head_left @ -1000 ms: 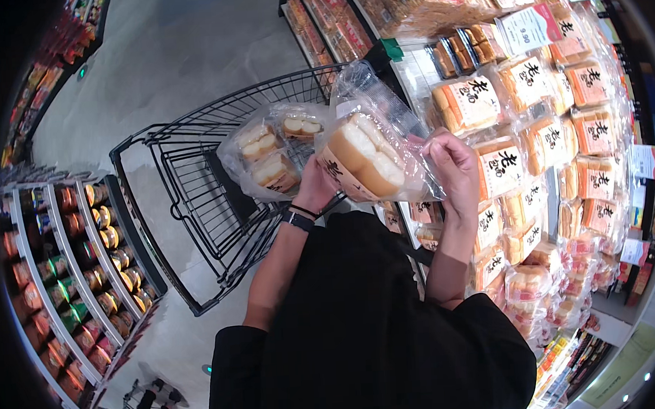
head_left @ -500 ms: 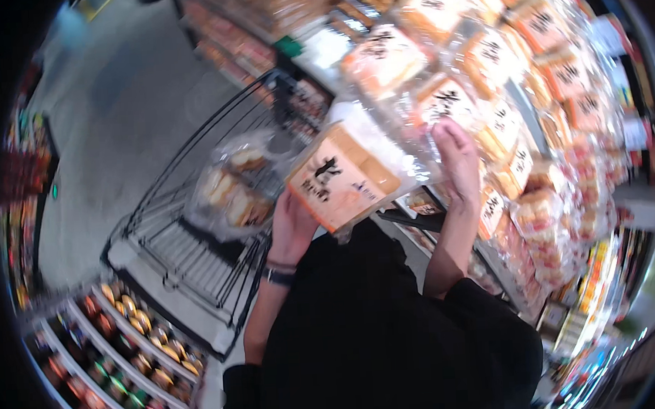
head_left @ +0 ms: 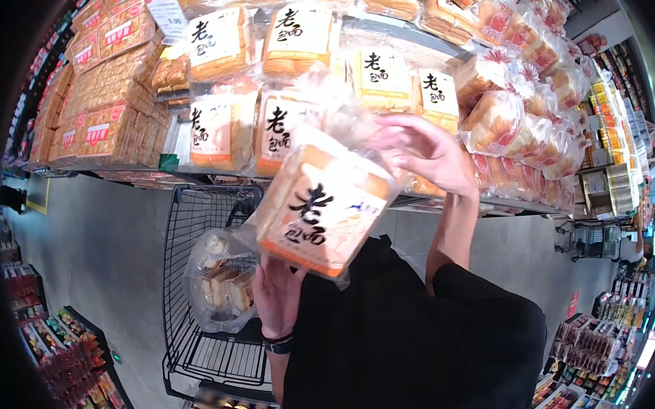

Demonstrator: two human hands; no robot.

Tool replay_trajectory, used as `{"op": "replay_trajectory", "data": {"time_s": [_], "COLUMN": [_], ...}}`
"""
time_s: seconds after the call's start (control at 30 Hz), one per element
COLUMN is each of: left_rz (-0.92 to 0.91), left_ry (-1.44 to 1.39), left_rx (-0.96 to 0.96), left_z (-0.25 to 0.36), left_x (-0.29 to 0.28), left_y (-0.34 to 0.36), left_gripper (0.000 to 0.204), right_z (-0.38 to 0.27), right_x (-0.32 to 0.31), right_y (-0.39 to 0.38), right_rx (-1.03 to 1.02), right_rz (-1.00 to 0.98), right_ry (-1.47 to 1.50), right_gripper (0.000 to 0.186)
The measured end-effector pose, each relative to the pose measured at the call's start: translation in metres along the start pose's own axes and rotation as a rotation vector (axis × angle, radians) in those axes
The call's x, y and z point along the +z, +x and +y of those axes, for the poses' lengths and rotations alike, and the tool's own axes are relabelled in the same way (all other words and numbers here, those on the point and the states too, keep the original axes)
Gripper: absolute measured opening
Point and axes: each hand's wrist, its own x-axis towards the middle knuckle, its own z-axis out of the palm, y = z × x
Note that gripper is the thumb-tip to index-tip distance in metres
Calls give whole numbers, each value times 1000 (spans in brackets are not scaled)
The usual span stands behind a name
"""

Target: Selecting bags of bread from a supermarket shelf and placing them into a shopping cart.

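A bagged loaf (head_left: 320, 212) with a pale orange label and dark lettering is tilted in front of my chest. My right hand (head_left: 428, 155) pinches the clear, gathered end of its bag at the upper right. My left hand (head_left: 277, 300) is under the loaf's lower left, gripping it, with fingertips partly hidden. Below and left of it, a shopping cart (head_left: 189, 360) holds a clear plastic bag (head_left: 229, 313) with smaller packs of bread inside.
A bread display (head_left: 219, 43) spans the view in front of me, with stacked biscuit-like packs (head_left: 114, 90) at left and round-bun bags (head_left: 497, 121) at right. Goods racks (head_left: 68, 351) stand at lower left. Another cart (head_left: 592, 242) with a person (head_left: 630, 248) is at far right.
My view has swung toward the bread display, so the cart sits lower. The loaf has turned from cut side up to label up, still held in both hands.
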Motion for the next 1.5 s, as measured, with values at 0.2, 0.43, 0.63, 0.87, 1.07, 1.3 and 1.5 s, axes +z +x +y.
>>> {"op": "replay_trajectory", "data": {"time_s": [0.2, 0.43, 0.63, 0.87, 1.07, 1.3, 1.5], "left_rz": [-144, -153, -112, -114, 6, 47, -16], "left_ry": [128, 79, -37, -286, -276, -178, -134], "left_rx": [-127, -213, -110, -73, -17, -93, -53], "left_z": [-58, -136, -162, -174, -180, -191, -195], "left_x": [64, 112, 147, 139, 138, 143, 147], "left_y": [73, 149, 220, 279, 296, 267, 275], "left_gripper": [56, 48, 40, 40, 44, 42, 42], "right_z": [31, 58, 54, 49, 76, 85, 115], "right_x": [-106, -207, -272, -273, -262, -242, -218], "right_y": [2, 57, 135, 205, 217, 142, 106], "right_rx": [11, 17, -153, -216, -268, -532, -116], "right_rz": [258, 303, 244, 178, 216, 795, 599], "right_ry": [-35, -230, -434, -612, -479, -753, -400], "right_gripper": [43, 33, 31, 24, 22, 26, 65]}}
